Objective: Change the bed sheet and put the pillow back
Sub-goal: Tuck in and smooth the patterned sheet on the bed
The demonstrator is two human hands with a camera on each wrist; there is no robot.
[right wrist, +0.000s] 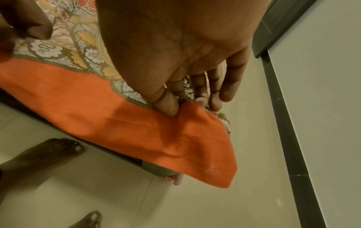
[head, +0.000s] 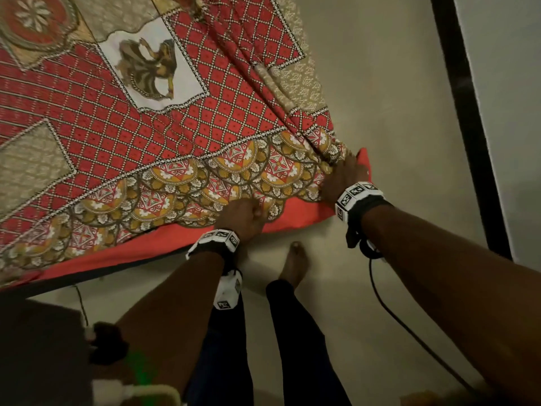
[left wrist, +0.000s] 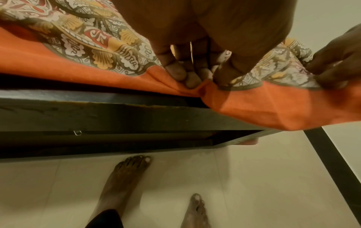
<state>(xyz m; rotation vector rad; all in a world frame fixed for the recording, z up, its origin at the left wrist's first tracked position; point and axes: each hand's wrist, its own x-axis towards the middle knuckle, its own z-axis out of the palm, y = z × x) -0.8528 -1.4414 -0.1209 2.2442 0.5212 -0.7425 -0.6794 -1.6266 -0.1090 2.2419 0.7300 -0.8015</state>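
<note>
A red patterned bed sheet with a scalloped yellow band and a plain orange border lies over the bed, and its corner hangs past the bed's edge. My left hand pinches the sheet at the border near the front edge; in the left wrist view its fingertips bunch the orange cloth. My right hand pinches the sheet's corner further right; in the right wrist view the thumb presses the orange border against the fingers. No pillow shows.
The dark bed frame runs under the sheet's edge. My bare feet stand on the pale tiled floor close to it. A dark skirting strip and a wall lie to the right. A black cable hangs from my right wrist.
</note>
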